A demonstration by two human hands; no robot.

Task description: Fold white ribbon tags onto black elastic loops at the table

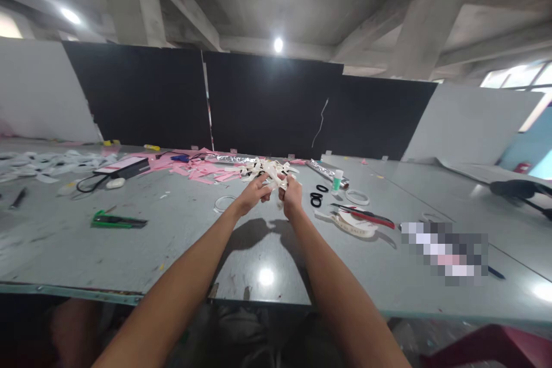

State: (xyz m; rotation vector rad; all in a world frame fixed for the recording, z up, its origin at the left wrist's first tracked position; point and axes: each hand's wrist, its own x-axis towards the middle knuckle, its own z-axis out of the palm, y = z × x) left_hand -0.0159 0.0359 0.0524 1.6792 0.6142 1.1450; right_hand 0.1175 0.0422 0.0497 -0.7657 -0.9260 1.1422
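Note:
Above the grey table, my left hand (252, 194) and my right hand (292, 192) are close together, fingers pinched on a white ribbon piece (273, 171). Its exact shape is hard to make out against the heap of cream-white ribbon pieces (248, 170) just behind it. Pink strips (200, 169) spread to the left of that heap. A white ring (224, 203) lies near my left wrist. Right of my right hand are several black rings (316, 202), a roll of printed cream ribbon (360, 230) and red-handled scissors (373, 218) resting on the roll.
On the left lie a green box cutter (116, 219), a dark box with a cable (125, 168) and white strips (32, 162). A green-and-white glue stick (337, 181) stands by crumpled foil (321, 169) at right. Dark panels (271, 106) close off the table's far edge.

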